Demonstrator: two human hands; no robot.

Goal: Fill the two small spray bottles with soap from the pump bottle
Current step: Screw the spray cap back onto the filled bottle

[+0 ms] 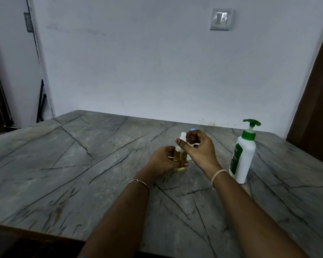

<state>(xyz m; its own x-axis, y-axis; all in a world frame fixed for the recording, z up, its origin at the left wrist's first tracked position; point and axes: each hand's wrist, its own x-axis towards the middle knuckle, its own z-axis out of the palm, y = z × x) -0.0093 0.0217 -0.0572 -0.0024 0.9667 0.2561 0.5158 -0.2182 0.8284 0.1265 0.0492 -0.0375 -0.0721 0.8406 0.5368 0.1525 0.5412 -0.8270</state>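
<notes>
Near the middle of the grey veined desk (82, 164), the left hand (162, 161) curls its fingers (182, 164) round the body of a small spray bottle (179, 155) of yellow liquid, held upright. The right hand (201, 151) pinches its white spray top (183, 136). The white pump bottle (242, 155), green-capped, stands just right of the hands

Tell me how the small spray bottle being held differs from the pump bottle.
The spray bottle is clear and shows yellow liquid; the pump bottle is opaque white. The spray bottle has a white top, the pump bottle a green pump head. The spray bottle is gripped by the left hand with the right hand at its top; the pump bottle stands untouched on the table. Both are roughly upright.
</notes>
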